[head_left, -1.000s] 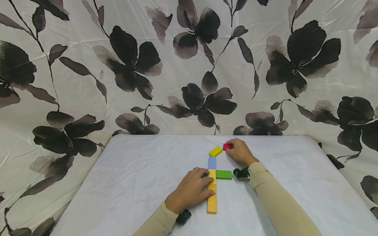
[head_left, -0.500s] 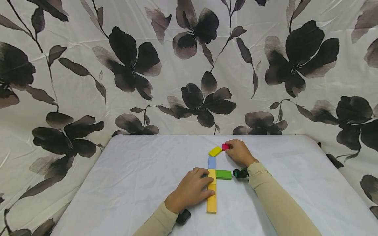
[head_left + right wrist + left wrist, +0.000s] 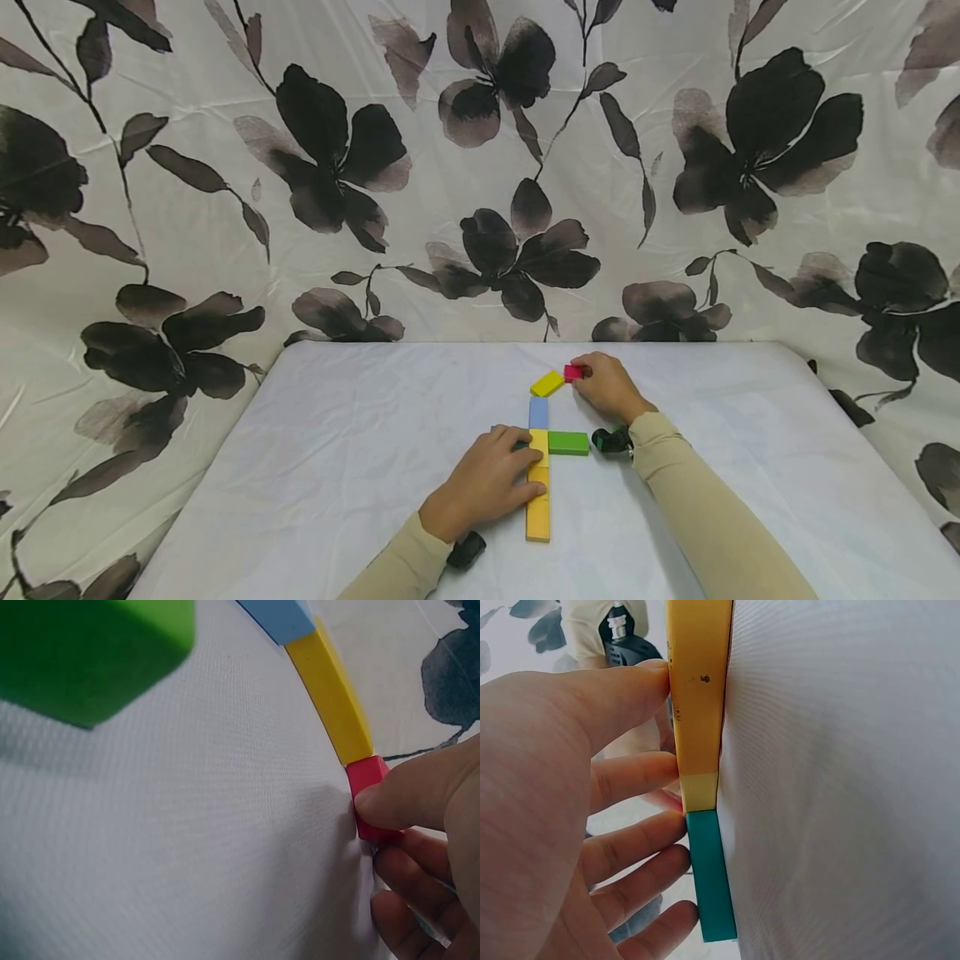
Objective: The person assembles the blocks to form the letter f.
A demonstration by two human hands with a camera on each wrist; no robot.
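Observation:
At the table's far side my right hand (image 3: 611, 387) pinches a small red block (image 3: 367, 780) between thumb and fingers. The red block touches the end of a tilted yellow block (image 3: 547, 383). A blue block (image 3: 538, 412) lies nearer, followed by a column of orange-yellow blocks (image 3: 537, 517). My left hand (image 3: 483, 483) rests its fairly straight fingertips on this column and on a teal block (image 3: 711, 877), which the hand mostly hides in the head view. A green block (image 3: 568, 443) sticks out from the column's right side.
White cloth covers the table (image 3: 337, 433). Behind its far edge hangs a floral curtain (image 3: 420, 192). A black wrist camera (image 3: 612, 440) on my right wrist sits just right of the green block; another black camera (image 3: 467, 552) is under my left wrist.
My right hand has shifted the red block slightly left, closing the small gap to the tilted yellow block. My left hand has stayed in place.

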